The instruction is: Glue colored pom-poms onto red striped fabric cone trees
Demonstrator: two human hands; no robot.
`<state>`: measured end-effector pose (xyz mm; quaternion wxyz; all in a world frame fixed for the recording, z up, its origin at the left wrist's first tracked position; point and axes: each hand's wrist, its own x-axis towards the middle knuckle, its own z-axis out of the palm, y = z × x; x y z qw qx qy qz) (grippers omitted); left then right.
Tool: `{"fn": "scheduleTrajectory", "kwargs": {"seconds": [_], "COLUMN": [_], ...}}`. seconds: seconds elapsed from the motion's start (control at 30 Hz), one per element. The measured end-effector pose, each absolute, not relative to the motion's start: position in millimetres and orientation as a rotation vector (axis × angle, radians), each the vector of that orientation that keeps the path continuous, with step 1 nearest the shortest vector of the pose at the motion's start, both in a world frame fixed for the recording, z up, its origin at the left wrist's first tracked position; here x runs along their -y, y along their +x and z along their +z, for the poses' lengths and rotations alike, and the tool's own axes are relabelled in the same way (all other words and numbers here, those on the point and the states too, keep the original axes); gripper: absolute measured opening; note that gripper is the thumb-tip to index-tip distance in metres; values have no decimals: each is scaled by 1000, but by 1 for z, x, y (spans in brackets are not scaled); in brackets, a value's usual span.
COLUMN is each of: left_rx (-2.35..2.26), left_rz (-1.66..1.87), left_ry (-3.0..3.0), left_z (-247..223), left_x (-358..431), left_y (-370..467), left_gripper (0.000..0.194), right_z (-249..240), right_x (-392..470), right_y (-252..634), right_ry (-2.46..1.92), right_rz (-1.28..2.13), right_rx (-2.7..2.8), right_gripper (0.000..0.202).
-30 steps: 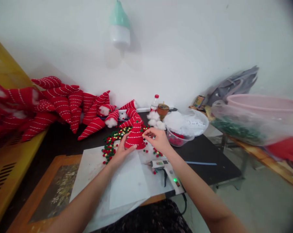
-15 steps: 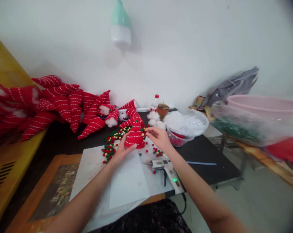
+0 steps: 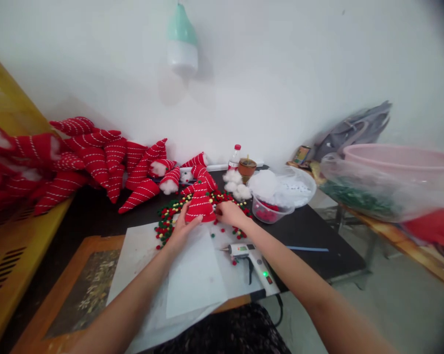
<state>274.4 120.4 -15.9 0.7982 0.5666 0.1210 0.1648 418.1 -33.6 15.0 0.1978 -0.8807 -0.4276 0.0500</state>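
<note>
A red cone [image 3: 200, 206] with white stitched stripes and small green balls on it stands over the white paper [image 3: 193, 280]. My left hand [image 3: 182, 229] holds its lower left side, thumb across the front. At the cone's lower right edge is my right hand [image 3: 229, 214], fingers closed together; what they pinch, if anything, is too small to make out. Small red, green and yellow pompoms [image 3: 165, 223] lie around the cone. A white glue gun [image 3: 255, 260] with a green light rests on the right of the paper, under my right forearm.
Many red striped cones [image 3: 97, 162] are piled at the left by a yellow crate [image 3: 23, 255]. Behind my right hand are cotton balls [image 3: 240, 191], a bottle [image 3: 234, 158], a brown jar [image 3: 246, 169] and a clear bowl [image 3: 268, 211]. A pink basin [image 3: 399, 160] sits far right.
My right hand has moved down and left to the cone's lower edge, its fingers now curled in. The cone and my left hand have shifted slightly left, and the cone leans more.
</note>
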Motion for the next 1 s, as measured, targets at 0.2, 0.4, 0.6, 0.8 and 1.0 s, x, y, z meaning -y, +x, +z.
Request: {"fn": "scheduleTrajectory", "kwargs": {"seconds": [0.2,0.4,0.6,0.8,1.0], "left_rx": [-244,-227,-197,-161,-149], "left_rz": [360,376,393,446,461], "left_ry": [1249,1328,1479,1573,1586], "left_z": [-19,-14,-9,-6,-9], "left_x": [-121,-117,-115,-116,-115], "left_y": [276,275,272,272,272], "left_gripper": [98,98,92,81,78], "right_z": [30,57,75,69,71], "right_x": [45,60,48,33,34], "right_y": [423,401,367,359,361], "right_ry": [-2302,-2002,-1841,-1966,-2104], "right_rz": [7,-97,-198,-314,-358], "right_rx": [1119,1011,1180,1386,1490], "right_gripper": [5,15,11,15,21]}}
